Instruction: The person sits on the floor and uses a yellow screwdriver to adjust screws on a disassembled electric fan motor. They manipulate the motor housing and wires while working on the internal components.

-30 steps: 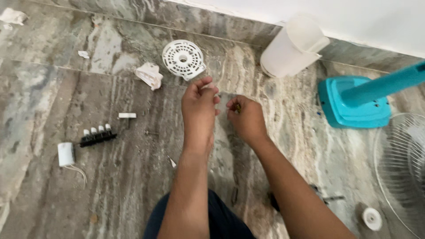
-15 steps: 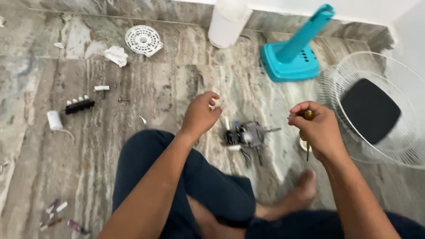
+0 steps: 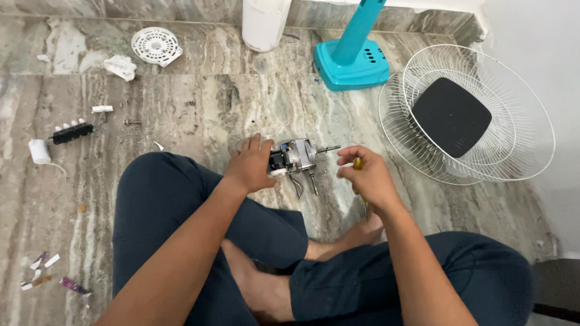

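Two bare hands: left hand (image 3: 252,166) grips metal fan motor (image 3: 297,158).

Fan base (image 3: 352,63): teal. Wire guard (image 3: 465,115): white, black centre. Floor (image 3: 199,102): grey-brown veined marble; trousers (image 3: 163,205): dark navy.

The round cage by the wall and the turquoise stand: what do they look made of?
The round cage looks like thin metal wire with a white coating: fine ribs you can see the floor through. The turquoise stand looks like moulded plastic, smooth and slightly glossy, with punched holes in its base.
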